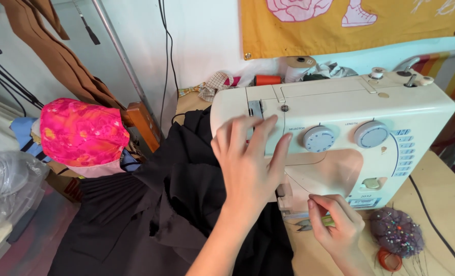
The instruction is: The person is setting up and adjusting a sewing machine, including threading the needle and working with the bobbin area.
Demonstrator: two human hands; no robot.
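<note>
— Black fabric, that's what I'm working with here. It's draped over the left part of the counter, bunched under the head of the cream sewing machine and spilling off the near edge toward the floor.

— How do you judge it will handle?

— Soft and limp, I'd say; it folds into deep pleats on its own weight. Light in any one spot, but there is a lot of it hanging, so I expect the overhang to drag. It won't hold a shape, so I'd take it flat, with spread fingers pressing near the needle area, not pinch it at a loose edge.

— And your hands?

— My left hand is raised in front of the machine's left end, fingers spread and open, gripping nothing; whether the fingertips touch the casing I cannot tell. My right hand is low, just in front of the machine's base, thumb and fingers pinched shut on a small pale green thing, with metal tips poking out to the left, possibly snips.

— Anything close by?

— A purple pincushion stuck with pins sits to the right on the counter, an orange loop of thread just before it.
</note>
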